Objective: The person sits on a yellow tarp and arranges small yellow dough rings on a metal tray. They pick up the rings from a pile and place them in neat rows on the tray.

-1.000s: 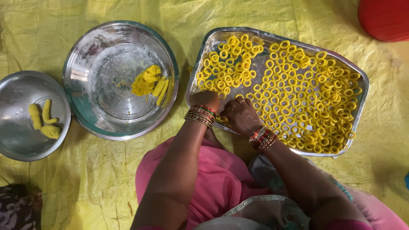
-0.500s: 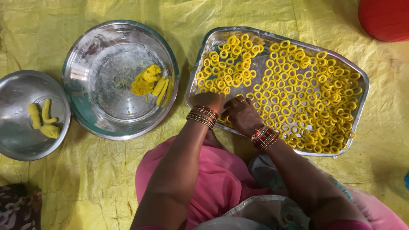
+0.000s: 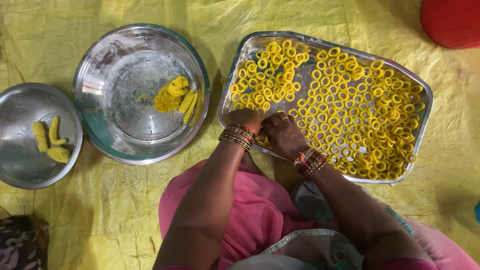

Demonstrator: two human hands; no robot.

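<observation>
Hands: we've got both at the near-left edge of the tray (image 3: 254,42), close together, almost touching.
Surroundings: yellow sheet (image 3: 310,20) under everything; big round steel bowl (image 3: 95,65) left of tray w/ a lump of yellow dough (image 3: 170,95) + a couple of dough sticks beside it; small steel bowl (image 3: 20,165) further left w/ three dough pieces (image 3: 49,141); red round thing (image 3: 452,20) at top-right corner, partly out of view; pink cloth (image 3: 250,210) over our lap at bottom.
In the way: nothing btwn hands and tray; our own wrists + bangles (image 3: 237,136) cover the tray's near rim there.
Tray: steel, rectangular, rounded corners, tilted a bit in view, right of big bowl, just apart from it.
Rings: yellow dough rings (image 3: 365,110) fill most of tray, thick on right side & top-left, a bare steel strip btwn the two groups.
Left hand: left hand (image 3: 245,119) curled, fingers bent down onto tray's near edge, tips hidden; we can't tell if it pinches a ring.
Right hand: right hand (image 3: 282,132) knuckles up, fingers bunched tog. & pointing down among the rings by the left hand; finger ring visible; looks like it's pinching something small, tips hidden so not sure.
</observation>
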